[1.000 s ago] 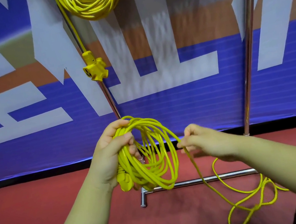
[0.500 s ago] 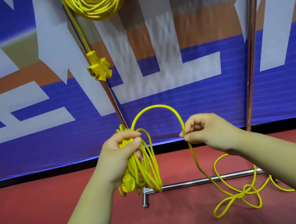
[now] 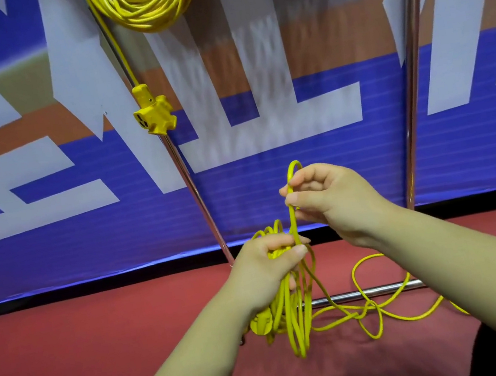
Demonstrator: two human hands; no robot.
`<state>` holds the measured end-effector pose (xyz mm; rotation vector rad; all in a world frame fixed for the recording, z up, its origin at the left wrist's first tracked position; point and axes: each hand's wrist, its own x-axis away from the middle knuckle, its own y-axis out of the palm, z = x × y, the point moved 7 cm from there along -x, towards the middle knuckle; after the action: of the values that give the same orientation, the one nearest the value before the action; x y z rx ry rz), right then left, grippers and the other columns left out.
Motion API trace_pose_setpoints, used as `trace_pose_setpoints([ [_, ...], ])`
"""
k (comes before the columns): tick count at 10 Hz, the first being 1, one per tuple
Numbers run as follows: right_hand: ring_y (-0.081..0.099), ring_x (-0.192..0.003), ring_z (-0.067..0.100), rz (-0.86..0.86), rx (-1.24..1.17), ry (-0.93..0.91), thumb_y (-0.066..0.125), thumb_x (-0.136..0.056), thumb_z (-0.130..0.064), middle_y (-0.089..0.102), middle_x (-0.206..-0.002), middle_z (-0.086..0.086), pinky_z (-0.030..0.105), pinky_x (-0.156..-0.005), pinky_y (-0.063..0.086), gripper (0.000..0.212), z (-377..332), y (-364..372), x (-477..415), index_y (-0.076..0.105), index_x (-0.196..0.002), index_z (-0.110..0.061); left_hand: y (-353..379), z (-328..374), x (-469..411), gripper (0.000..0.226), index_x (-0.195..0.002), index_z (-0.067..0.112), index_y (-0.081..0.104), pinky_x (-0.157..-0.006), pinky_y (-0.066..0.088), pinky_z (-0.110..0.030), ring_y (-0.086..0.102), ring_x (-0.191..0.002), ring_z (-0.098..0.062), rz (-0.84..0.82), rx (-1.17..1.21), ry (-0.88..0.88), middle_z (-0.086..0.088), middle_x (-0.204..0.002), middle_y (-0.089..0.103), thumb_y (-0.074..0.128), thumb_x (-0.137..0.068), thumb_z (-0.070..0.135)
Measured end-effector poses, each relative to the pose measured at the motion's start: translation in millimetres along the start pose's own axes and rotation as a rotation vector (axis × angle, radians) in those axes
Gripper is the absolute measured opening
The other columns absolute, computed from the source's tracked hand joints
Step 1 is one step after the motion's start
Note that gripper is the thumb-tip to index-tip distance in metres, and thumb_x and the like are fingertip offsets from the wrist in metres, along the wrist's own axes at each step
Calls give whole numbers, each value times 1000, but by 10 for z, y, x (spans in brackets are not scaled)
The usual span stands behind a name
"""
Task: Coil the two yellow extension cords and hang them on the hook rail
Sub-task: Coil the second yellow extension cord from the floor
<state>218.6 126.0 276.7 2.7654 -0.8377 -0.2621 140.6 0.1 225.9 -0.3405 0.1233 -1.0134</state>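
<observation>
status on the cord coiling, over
Left hand gripping second cord's coil; right hand pinching a fresh loop above it. First cord already hung, plug dangling. Loose tail tangled on floor, may snag.

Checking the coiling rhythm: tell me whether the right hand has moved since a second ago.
Yes. The right hand has risen and shifted left, judged against the right metal post, carrying a cord loop toward the left hand.

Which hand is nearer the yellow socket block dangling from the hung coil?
Left. The left hand is below and slightly right of the socket block; the right hand is farther right.
</observation>
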Motion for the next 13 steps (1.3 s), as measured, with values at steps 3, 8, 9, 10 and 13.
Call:
trace_pose_setpoints([
  [3,56,-62,28,-14,585,-93,80,-74,-15,66,-72,3,41,-65,49,25,223,-448,-8,56,-76,-21,-455,309,-4,16,-96,6,70,-51,48,-30,50,-46,-19,271,294,95,-7,-69,57,66,-94,22],
  [8,51,-57,14,-336,710,136,78,-78,2,55,-59,-3,26,-56,41,35,923,-82,71,48,-72,-15,-1230,366,269,15,-110,18,64,-47,48,-23,48,-47,-8,504,750,185,0,-67,51,53,-102,23],
  [9,65,-61,19,-122,481,69,72,-83,5,63,-65,11,30,-56,51,25,704,-44,34,52,-80,-10,-1383,115,285,24,-124,22,63,-47,48,-24,49,-47,-10,558,711,80,-1,-65,53,56,-101,18],
  [10,70,-59,16,245,472,33,68,-87,-3,70,-68,12,27,-49,52,16,579,-265,-50,55,-88,-11,-1408,-213,284,35,-132,16,60,-47,49,-27,51,-45,-15,601,538,-101,-6,-64,55,63,-98,13],
  [13,64,-67,18,-228,1345,509,66,-84,-15,72,-88,7,23,-61,53,9,1150,-290,43,61,-77,-17,-1562,-225,454,21,-116,12,69,-48,49,-27,53,-50,-17,634,588,-49,-6,-66,58,63,-97,10],
])
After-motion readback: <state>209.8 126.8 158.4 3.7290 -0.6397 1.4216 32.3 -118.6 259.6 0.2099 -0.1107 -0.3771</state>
